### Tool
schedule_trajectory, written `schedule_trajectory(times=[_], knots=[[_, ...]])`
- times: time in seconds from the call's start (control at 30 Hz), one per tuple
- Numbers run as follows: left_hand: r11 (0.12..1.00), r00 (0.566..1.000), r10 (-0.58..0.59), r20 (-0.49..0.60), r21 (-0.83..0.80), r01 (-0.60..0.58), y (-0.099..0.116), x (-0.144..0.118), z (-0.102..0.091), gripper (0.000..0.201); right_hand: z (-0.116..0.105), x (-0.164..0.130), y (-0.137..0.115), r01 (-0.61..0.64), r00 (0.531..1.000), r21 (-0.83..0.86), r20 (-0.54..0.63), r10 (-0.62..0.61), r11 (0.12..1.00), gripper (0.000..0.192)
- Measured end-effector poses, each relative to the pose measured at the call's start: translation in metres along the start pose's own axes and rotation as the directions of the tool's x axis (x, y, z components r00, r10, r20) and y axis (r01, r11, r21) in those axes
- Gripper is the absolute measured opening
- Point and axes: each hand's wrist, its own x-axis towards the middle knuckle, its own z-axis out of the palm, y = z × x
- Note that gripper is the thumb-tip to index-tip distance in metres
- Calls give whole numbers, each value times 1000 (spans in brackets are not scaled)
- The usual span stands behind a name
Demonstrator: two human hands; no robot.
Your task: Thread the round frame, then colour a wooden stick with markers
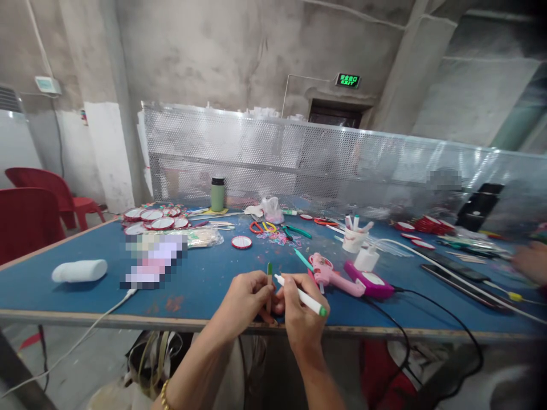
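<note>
At the near edge of the blue tabletop (85,296), the left hand (243,299) pinches a small stick (269,279) upright while the right hand (299,313) grips a white marker (301,296), tip at the stick, so marking looks underway, with finished red-rimmed discs (151,219) stacked far left.

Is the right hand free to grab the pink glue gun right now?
Probably not as it stands: the right hand is holding a white marker. The glue gun lies close by on the table, with nothing between them.
</note>
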Motion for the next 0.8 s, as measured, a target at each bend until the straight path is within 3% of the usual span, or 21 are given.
schedule_trajectory(times=[0.8], knots=[[998, 1000, -11, -5, -55, 11, -3, 1, 0, 25, 1, -1, 0, 11, 1000, 25, -2, -10, 1000, 26]])
